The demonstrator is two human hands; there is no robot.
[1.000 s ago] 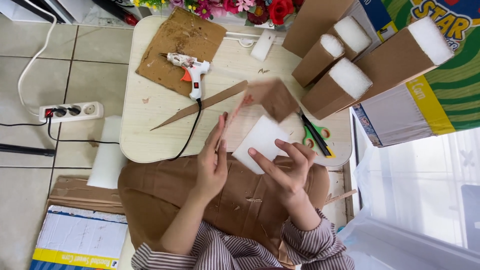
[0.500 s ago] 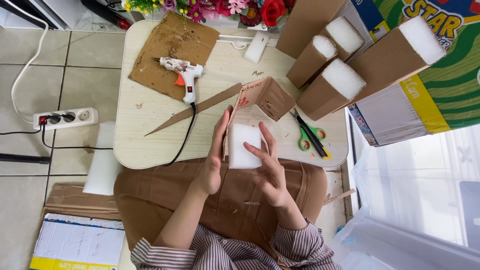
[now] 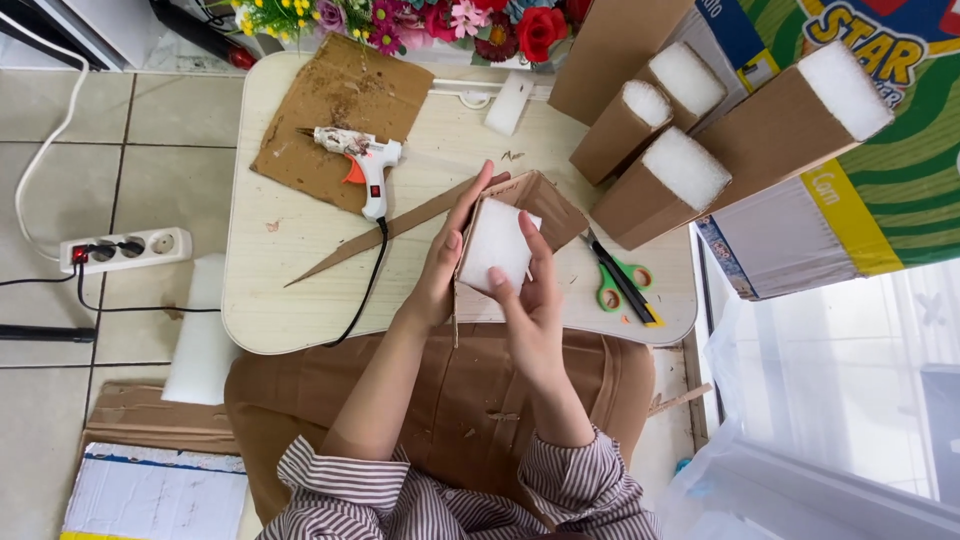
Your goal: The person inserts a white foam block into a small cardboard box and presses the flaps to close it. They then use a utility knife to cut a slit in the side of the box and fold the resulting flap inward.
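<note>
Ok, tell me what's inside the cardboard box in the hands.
A white foam block fills the open cardboard box. The left hand and right hand cover its sides; anything beneath the foam is hidden.

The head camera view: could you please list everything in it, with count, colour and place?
foam block: one, white, between both hands
cardboard sleeve: one, brown, around the block
glue gun: one, white and orange, on the cardboard sheet
scissors: one, green handles, right of hands
foam-filled boxes: four, brown, table's right
power strip: one, white, floor
flowers: mixed colours, top edge
table: one, cream
left hand: on the sleeve
right hand: on the foam
</note>
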